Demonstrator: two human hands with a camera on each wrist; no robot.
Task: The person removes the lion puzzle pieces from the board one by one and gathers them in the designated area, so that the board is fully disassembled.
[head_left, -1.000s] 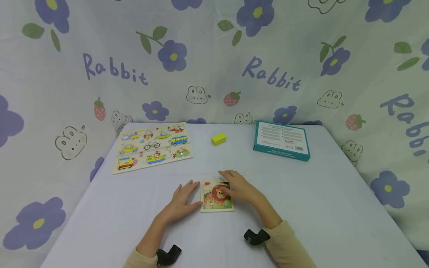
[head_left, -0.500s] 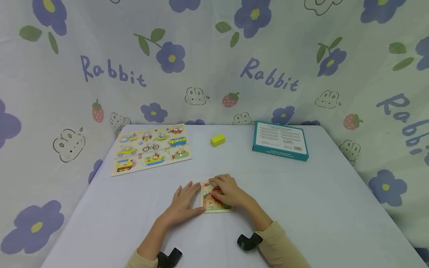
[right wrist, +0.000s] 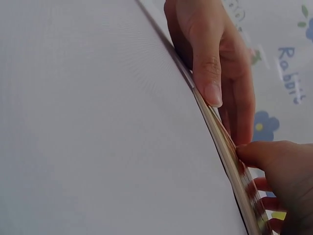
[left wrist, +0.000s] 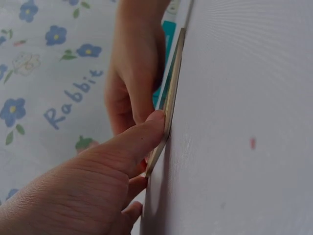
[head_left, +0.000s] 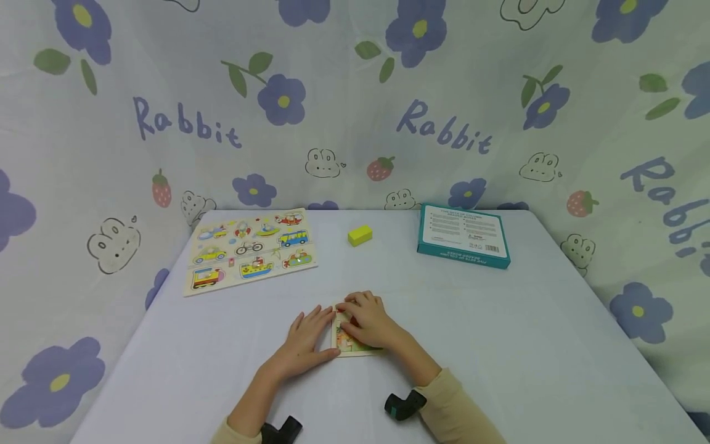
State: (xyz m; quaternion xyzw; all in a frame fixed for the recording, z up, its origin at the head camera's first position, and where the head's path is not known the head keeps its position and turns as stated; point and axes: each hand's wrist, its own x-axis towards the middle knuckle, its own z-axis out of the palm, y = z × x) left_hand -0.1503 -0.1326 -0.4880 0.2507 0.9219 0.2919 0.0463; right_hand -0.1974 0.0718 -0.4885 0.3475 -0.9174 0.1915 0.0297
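A small square wooden jigsaw puzzle (head_left: 349,343) with a lion picture lies flat on the white table, its upper right part covered by my right hand (head_left: 370,319). That hand reaches across from the right, its bent fingertips at the top left corner and its thumb touching the pieces just below. No piece shows lifted. My left hand (head_left: 304,345) rests along the left edge, fingers stretched forward and thumb (right wrist: 213,93) at the near left corner. From the left wrist view, the puzzle (left wrist: 172,93) is seen edge-on with the left thumb against its side.
A larger wooden peg board (head_left: 252,250) with vehicle pictures lies at the back left. A yellow block (head_left: 360,235) sits at the back middle. At the back right is a flat teal box (head_left: 463,235) with a white label. A printed cloth hangs behind the table.
My right hand has moved left over the puzzle, from its right side to its top left corner, hiding the lion. The left hand has stayed at the left edge, its thumb slightly further onto the corner.
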